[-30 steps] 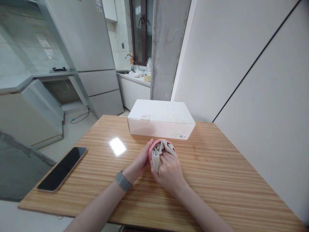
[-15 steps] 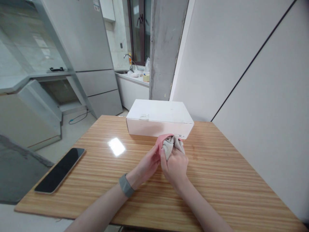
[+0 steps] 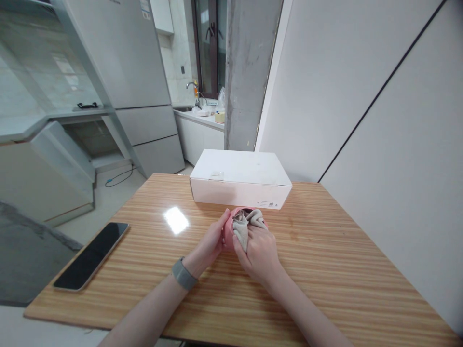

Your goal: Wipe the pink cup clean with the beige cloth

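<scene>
A pink round container (image 3: 227,234), perhaps a cup, is tilted with its mouth facing upward and towards me. My left hand (image 3: 211,241) is closed around its left side, the thumb near the rim. A light grey ribbed cloth (image 3: 241,230) is bunched inside the mouth and spills over the near edge. My right hand (image 3: 258,251) is closed on the cloth, its fingers reaching into the opening, where the fingertips are hidden. Both hands are above the wooden table, just in front of a white box.
The white cardboard box (image 3: 238,166) lies at the table's far edge. A black-screened phone (image 3: 92,255) rests near the left edge of the wooden table (image 3: 333,270). A white wall (image 3: 398,144) borders the right side; a fridge (image 3: 119,58) and sink counter stand beyond.
Both hands and the pink container have moved a little to the left and towards me. The container is turned so that more of its mouth and the cloth shows.
</scene>
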`<state>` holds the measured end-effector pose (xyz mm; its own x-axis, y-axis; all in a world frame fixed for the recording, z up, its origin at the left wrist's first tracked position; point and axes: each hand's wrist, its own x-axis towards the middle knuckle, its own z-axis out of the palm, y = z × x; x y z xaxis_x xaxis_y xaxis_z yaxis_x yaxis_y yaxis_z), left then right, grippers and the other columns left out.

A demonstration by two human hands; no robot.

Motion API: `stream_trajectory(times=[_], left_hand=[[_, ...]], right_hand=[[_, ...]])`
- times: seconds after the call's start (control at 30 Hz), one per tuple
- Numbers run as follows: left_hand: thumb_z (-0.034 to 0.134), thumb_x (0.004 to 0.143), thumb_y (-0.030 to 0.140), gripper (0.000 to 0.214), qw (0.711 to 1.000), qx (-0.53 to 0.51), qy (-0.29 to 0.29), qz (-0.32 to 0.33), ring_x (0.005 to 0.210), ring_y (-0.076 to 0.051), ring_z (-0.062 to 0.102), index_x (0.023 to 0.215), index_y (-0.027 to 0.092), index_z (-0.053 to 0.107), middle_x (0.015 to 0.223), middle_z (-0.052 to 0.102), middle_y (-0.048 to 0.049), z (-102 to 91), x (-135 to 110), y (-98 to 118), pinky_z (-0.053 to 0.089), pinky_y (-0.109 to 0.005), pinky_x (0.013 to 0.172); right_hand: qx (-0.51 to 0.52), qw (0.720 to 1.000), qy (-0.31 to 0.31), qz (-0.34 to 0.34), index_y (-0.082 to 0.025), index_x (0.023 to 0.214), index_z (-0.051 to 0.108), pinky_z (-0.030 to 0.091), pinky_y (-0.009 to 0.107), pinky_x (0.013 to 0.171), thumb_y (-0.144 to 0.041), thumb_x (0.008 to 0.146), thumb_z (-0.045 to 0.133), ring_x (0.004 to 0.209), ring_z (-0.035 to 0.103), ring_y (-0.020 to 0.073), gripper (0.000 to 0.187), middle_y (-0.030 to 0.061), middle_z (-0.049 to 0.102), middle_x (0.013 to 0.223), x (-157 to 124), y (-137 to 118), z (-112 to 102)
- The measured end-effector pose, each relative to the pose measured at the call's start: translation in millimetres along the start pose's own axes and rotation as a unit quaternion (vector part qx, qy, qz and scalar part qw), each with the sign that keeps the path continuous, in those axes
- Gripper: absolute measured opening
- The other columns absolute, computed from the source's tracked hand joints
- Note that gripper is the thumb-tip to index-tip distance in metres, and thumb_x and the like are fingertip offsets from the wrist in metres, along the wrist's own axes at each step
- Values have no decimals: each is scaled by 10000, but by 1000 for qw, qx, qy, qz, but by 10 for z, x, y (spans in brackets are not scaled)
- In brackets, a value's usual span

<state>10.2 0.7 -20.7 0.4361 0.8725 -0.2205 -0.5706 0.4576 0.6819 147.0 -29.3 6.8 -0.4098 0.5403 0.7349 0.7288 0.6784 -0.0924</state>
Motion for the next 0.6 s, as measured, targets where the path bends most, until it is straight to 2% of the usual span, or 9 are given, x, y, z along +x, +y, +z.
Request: stream_trajectory(times=[0.1, 0.17, 0.3, 0.4, 0.5, 0.6], left_hand=[[481, 906, 572, 556, 999, 44, 5, -25, 976, -253, 676, 1156, 125, 696, 980, 756, -111, 29, -24, 18, 492, -303, 830], [468, 916, 546, 547, 999, 41, -10, -21, 1044, -255, 649, 1177, 117, 687, 1072, 738, -119, 63, -41, 15, 479, -299, 851], [548, 914, 396, 438, 996, 1, -89, 13, 1235, -246, 547, 1259, 141, 641, 1302, 642, -104, 126, -47, -56, 414, -299, 986], [558, 930, 393, 439, 992, -4, -124, 18, 1301, -240, 498, 1290, 150, 617, 1369, 593, -104, 153, -49, -127, 373, -302, 1050], [542, 927, 485, 514, 996, 43, -71, 39, 1282, -264, 518, 1304, 140, 604, 1350, 604, -125, 158, -57, -160, 414, -320, 1010], [549, 892, 568, 596, 994, 101, 5, 51, 1225, -300, 563, 1271, 115, 626, 1271, 654, -149, 121, -41, -145, 460, -350, 945]], right_hand=[[-29, 998, 37, 30, -149, 780, 690, 435, 331, 712, -234, 930, 416, 657, 634, 210, 324, 73, 714, 694, -31, -18, 8], [-44, 995, 57, 74, -149, 815, 707, 442, 323, 702, -256, 936, 412, 689, 651, 220, 336, 86, 728, 723, -50, -20, 4], [-59, 982, 58, 172, -165, 841, 731, 414, 296, 601, -307, 966, 370, 704, 669, 227, 407, 97, 745, 753, -69, -1, 2], [-65, 977, 42, 197, -179, 763, 721, 367, 291, 545, -325, 978, 350, 636, 653, 217, 453, 85, 728, 681, -65, 9, 28], [-65, 978, 33, 195, -179, 756, 712, 354, 291, 540, -325, 987, 329, 615, 642, 209, 470, 84, 721, 663, -57, 6, 53], [-48, 986, 36, 155, -166, 812, 717, 377, 295, 581, -315, 986, 345, 647, 643, 211, 437, 88, 721, 690, -46, -11, 50]])
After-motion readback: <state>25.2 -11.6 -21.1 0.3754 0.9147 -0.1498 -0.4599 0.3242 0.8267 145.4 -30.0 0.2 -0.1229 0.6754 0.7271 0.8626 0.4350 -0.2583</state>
